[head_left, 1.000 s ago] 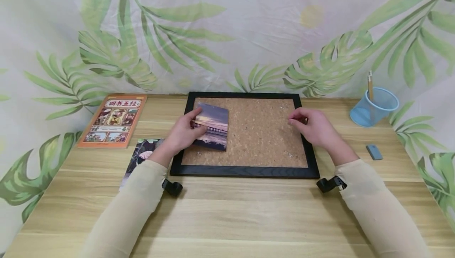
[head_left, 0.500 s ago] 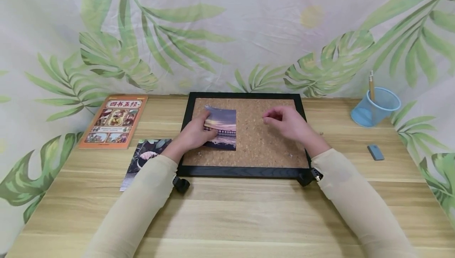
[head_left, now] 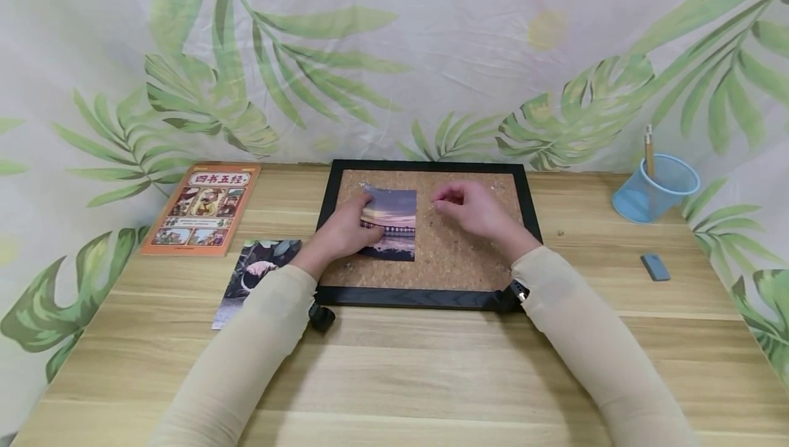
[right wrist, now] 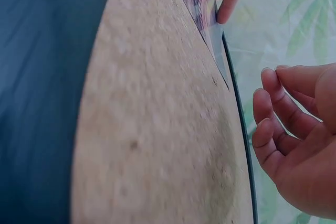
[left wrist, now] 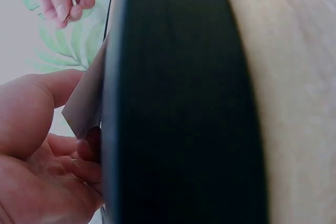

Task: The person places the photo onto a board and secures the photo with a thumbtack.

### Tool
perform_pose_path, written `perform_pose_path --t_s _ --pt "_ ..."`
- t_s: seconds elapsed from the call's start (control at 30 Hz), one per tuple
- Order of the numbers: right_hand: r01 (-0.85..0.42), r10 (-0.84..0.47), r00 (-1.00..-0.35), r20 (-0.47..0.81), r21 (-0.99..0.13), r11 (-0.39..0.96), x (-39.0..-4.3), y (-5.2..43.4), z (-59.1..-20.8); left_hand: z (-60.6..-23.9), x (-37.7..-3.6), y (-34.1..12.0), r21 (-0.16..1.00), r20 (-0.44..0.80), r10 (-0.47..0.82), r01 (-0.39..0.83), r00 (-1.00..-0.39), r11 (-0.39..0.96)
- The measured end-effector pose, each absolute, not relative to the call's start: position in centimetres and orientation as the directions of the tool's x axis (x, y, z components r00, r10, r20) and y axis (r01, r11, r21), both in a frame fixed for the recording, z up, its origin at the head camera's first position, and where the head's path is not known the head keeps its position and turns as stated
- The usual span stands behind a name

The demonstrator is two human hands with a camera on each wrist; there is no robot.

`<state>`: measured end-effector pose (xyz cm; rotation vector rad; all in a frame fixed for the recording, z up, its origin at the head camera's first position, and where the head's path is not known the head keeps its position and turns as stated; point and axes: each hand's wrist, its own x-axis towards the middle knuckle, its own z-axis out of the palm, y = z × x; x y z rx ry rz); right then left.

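Note:
In the head view my left hand [head_left: 345,229] pinches the left side of a photo print [head_left: 394,224] of a pier at sunset, thumb in front. The photo lies over the left part of a black-framed cork board [head_left: 456,255]; in the left wrist view its near edge tilts away from the board. My right hand [head_left: 473,207] is above the board, just right of the photo. Its thumb and index fingertips [right wrist: 270,72] meet, pinching a tiny dark-tipped, pin-like thing, mostly hidden. The other fingers curl loosely. Small clear pins [head_left: 505,269] dot the cork.
An orange comic-covered book [head_left: 200,211] lies at the back left. A second photo print [head_left: 253,272] lies in front of it, partly under the left sleeve. To the right are a blue mesh pen cup [head_left: 641,197] with pencils and a blue-grey eraser [head_left: 655,267].
My right hand has moved left from the board's right edge to beside the photo, its fingertips still together. My left hand has shifted the photo slightly right and straightened it.

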<state>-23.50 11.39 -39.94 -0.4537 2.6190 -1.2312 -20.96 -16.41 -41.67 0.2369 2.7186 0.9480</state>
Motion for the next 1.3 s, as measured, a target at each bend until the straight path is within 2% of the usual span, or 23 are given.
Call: perform_pose_path --t_s 0.33,0.6,0.8,1.0,1.3 --pt "-0.088 -0.352 -0.928 -0.122 -0.846 0.526 -24.9 7.6 -40.0 -41.9 -21.2 -16.4 0.632 -0.163 0.233 0.08 -0.959 0.771" --pt "-0.039 -0.366 -0.913 -0.18 -0.856 0.516 -26.5 5.3 -39.7 -41.9 -21.3 -16.6 0.626 -0.185 0.246 0.079 -0.951 0.776" --pt "-0.087 -0.384 -0.911 -0.15 -0.84 0.535 -27.5 4.2 -40.2 -43.1 -22.3 -16.9 0.623 -0.166 0.257 0.1 -0.952 0.775" --pt "-0.104 -0.399 -0.905 -0.147 -0.833 0.544 -28.3 3.4 -41.0 -43.7 -22.5 -17.0 0.651 -0.18 0.244 0.071 -0.953 0.756" --pt "-0.043 -0.351 -0.913 -0.208 -0.807 0.589 -29.3 1.9 -41.4 -44.2 -22.5 -17.0 0.639 -0.158 0.251 0.095 -0.955 0.763"
